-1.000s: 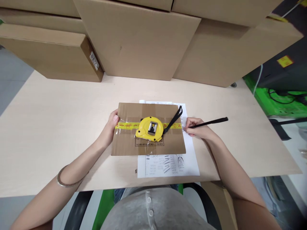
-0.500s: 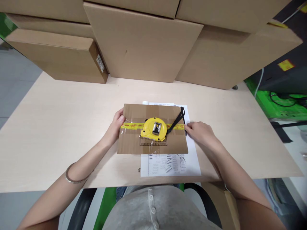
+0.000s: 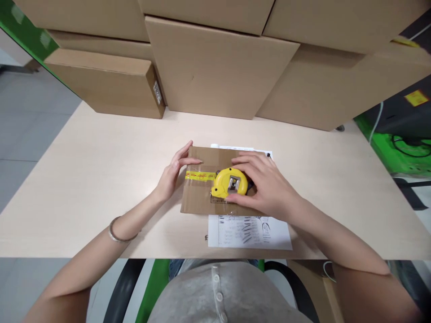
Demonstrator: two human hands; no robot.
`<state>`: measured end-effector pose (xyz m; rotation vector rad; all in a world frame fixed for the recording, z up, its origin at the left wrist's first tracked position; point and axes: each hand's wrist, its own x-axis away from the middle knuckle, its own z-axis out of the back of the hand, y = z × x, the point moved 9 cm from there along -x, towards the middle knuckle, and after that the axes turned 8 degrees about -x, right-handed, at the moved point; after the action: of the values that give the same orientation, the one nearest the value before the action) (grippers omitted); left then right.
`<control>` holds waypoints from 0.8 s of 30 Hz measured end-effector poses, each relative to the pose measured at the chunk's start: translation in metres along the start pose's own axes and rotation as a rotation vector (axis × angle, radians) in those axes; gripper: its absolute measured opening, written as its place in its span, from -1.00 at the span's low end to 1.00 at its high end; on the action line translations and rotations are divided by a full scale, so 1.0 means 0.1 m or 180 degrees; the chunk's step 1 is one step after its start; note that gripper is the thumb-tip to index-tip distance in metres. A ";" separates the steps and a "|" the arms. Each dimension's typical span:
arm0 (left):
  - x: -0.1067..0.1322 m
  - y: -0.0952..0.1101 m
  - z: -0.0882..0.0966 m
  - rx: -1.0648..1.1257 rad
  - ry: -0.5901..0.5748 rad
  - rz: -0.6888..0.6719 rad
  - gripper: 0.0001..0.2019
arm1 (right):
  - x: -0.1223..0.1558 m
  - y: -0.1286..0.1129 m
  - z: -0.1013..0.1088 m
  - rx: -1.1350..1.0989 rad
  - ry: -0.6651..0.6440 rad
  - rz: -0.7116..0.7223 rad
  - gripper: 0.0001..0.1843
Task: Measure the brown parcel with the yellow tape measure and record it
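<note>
A flat brown cardboard parcel (image 3: 198,197) with a strip of yellow tape lies on the light wooden table (image 3: 84,179), on top of a printed sheet of paper (image 3: 249,231). A yellow tape measure (image 3: 228,183) rests on the parcel. My right hand (image 3: 266,184) closes around the tape measure from the right, fingers above it and thumb below. My left hand (image 3: 173,172) rests against the parcel's left edge with its fingers spread over the corner.
Large cardboard boxes (image 3: 218,63) are stacked along the table's far side, with a smaller labelled box (image 3: 111,83) at the left. Green equipment with cables (image 3: 400,148) stands at the right. A chair and my grey shirt (image 3: 215,291) show below the table's near edge.
My right hand put down the black pen at the parcel's right edge, then moved left onto the tape measure. My left hand stayed at the parcel's left edge.
</note>
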<state>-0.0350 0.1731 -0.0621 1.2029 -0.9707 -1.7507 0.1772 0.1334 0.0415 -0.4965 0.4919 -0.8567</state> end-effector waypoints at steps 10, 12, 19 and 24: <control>-0.03 -0.05 -0.07 0.0802 0.0122 0.0219 -0.37 | -0.53 -0.33 -0.14 -0.0674 -0.0366 0.0412 -0.51; -0.03 -0.07 -0.08 0.1030 0.0106 0.0287 -0.35 | -0.66 -0.41 -0.28 -0.0618 -0.0681 0.0369 -0.55; -0.06 0.10 0.03 0.0128 -0.0130 -0.0191 -0.65 | -0.57 -0.27 -0.25 -0.0518 -0.0652 0.0066 -0.61; -0.07 0.16 0.04 -0.0002 -0.0272 -0.0296 -0.70 | -0.03 0.28 0.34 -0.0707 -0.0292 -0.0465 -0.67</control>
<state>-0.0342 0.1738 -0.0441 1.1981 -0.9773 -1.8886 0.2119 0.1593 0.0519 -0.7800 0.4727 -0.9193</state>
